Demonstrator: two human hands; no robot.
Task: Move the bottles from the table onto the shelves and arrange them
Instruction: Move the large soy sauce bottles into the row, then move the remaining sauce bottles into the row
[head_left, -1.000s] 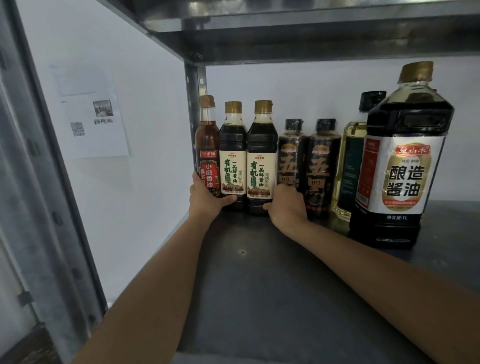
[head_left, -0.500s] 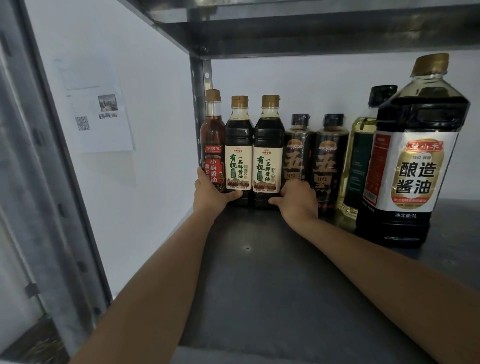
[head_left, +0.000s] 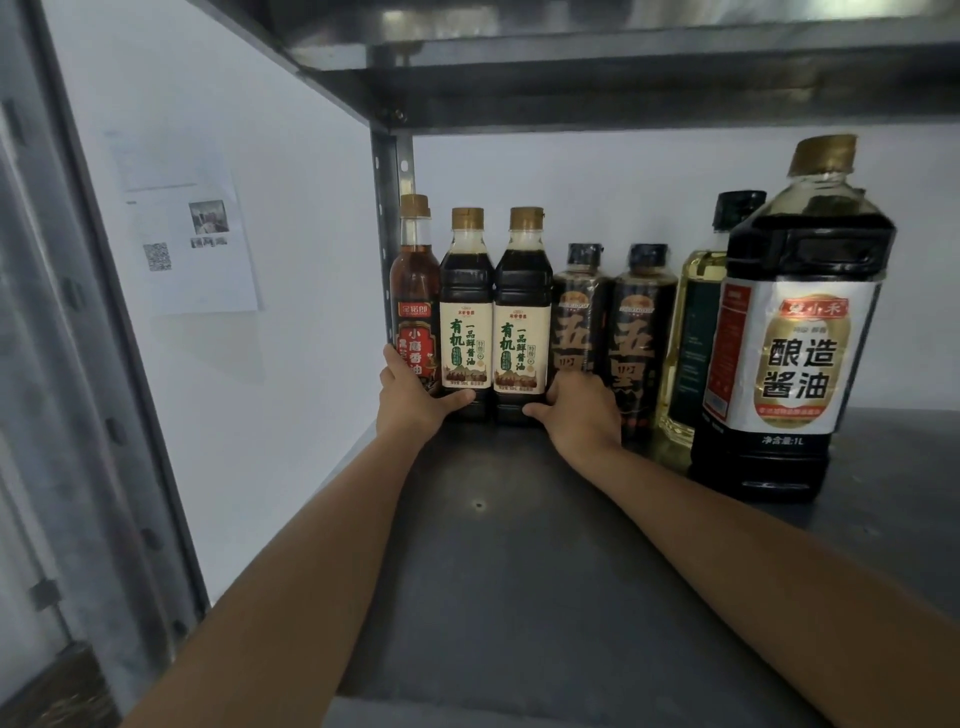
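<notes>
Left hand (head_left: 410, 402) cupped round sesame oil bottle (head_left: 415, 291) base by shelf post (head_left: 387, 218), right hand (head_left: 584, 415) round black-label bottle (head_left: 579, 312) base. Imo nudge row toward post low, slow; keep labels front.

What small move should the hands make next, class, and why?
Probably let go and draw both hands back. The left hand and right hand sit at the bases of the cream-label bottles, which stand upright, side by side, labels forward, in line with the red-label bottle and black bottles at the back of the shelf.
</notes>
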